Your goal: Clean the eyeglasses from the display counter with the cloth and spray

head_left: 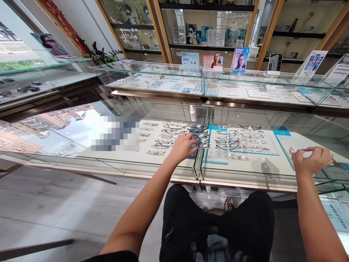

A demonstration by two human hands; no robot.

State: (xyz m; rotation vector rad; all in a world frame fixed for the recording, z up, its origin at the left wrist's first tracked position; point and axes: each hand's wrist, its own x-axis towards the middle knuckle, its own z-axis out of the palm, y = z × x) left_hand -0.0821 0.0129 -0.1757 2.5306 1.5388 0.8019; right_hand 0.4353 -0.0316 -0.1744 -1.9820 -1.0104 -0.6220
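My left hand (184, 146) is over the glass counter top, near the seam between two display cases. Its fingers are curled with the tips drawn together, and whatever they may hold is too small to make out. Around and below it are rows of dark-framed eyeglasses (227, 146) inside the case. Farther right, my right hand (312, 160) is raised over the counter, thumb and forefinger bent into a ring. A small pale thing (292, 152) shows at its fingertips, its kind unclear. A white spray bottle (193, 113) stands upright beyond my left hand.
The glass counter (160, 173) has a front edge close to my knees. Behind it runs another glass display case (163, 72) with upright advertising cards (240, 60). Shelves (212, 47) line the back wall. Reflections cover the counter's left part, where one patch is pixelated.
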